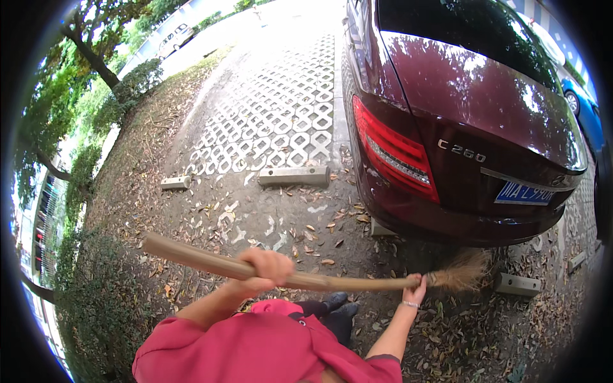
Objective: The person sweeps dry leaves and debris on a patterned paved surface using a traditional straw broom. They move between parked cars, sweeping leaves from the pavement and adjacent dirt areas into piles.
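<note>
A long wooden broom handle (345,283) runs across in front of me, its thick end at the left. My left hand (269,269) is wrapped around it near its upper part. Lower down, close to the bristles, my right hand (415,288) grips the same handle; a bracelet circles that wrist. The straw bristles (462,272) fan out at the right, beside the rear bumper of a dark red car (459,225). Fallen leaves (445,330) lie scattered over the soil below and around the bristles.
Concrete wheel stops stand beside the bristles (518,285), ahead of me (294,176) and farther left (175,183). Honeycomb paving (273,115) stretches ahead, left of the car. Shrubs (96,297) border the left side. A blue car (582,107) stands at the far right.
</note>
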Action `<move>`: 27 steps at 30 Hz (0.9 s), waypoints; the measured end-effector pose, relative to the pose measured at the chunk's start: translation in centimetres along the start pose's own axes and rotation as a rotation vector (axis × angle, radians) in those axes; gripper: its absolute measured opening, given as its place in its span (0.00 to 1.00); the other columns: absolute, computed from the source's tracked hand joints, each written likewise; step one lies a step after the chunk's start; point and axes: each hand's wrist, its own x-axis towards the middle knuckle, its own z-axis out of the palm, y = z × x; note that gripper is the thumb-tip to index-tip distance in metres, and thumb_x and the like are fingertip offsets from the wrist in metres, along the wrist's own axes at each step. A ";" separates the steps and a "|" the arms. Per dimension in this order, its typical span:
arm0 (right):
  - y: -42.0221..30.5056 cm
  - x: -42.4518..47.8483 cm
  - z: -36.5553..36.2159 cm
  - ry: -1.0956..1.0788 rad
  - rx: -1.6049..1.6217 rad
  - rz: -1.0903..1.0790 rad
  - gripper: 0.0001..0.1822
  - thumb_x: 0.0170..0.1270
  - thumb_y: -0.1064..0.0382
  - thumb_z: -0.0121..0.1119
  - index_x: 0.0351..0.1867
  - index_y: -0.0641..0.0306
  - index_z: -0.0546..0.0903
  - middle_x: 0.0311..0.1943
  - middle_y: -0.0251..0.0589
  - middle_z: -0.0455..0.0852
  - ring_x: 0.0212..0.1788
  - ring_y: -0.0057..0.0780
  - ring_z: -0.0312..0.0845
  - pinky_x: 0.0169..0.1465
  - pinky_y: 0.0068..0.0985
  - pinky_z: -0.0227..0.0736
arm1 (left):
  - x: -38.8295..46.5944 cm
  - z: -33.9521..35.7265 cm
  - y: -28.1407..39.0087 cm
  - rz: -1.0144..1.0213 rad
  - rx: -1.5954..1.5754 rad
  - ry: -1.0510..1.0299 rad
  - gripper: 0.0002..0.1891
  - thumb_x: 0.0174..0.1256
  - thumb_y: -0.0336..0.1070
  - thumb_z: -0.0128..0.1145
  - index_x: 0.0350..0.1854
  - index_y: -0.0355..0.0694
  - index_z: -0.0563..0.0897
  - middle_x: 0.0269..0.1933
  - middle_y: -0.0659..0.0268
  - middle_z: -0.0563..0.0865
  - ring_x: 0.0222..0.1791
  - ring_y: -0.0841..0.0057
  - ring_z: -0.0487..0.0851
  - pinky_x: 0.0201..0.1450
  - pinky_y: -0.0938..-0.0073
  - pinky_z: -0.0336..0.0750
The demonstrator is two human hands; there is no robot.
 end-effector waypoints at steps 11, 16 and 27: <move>-5.3 -16.9 -18.7 0.658 -0.181 -0.352 0.14 0.58 0.54 0.42 0.18 0.57 0.67 0.16 0.33 0.70 0.24 0.27 0.70 0.33 0.29 0.70 | -2.2 -3.7 -13.1 -0.675 -0.442 0.417 0.09 0.50 0.25 0.54 0.28 0.42 0.67 0.19 0.70 0.70 0.22 0.79 0.71 0.37 0.70 0.67; -4.0 -17.8 -19.4 0.599 -0.244 -0.369 0.15 0.55 0.53 0.45 0.16 0.58 0.68 0.16 0.34 0.71 0.25 0.30 0.72 0.36 0.33 0.70 | -3.5 -8.1 -11.7 -0.628 -0.548 0.653 0.09 0.49 0.30 0.55 0.23 0.44 0.66 0.16 0.71 0.68 0.19 0.80 0.70 0.34 0.66 0.70; 15.1 -12.3 6.2 -0.018 0.309 0.243 0.06 0.53 0.68 0.54 0.26 0.65 0.70 0.23 0.43 0.74 0.29 0.37 0.73 0.42 0.35 0.70 | 4.9 -14.0 14.6 0.436 0.495 0.438 0.11 0.53 0.34 0.48 0.14 0.40 0.69 0.14 0.65 0.69 0.20 0.75 0.71 0.32 0.75 0.75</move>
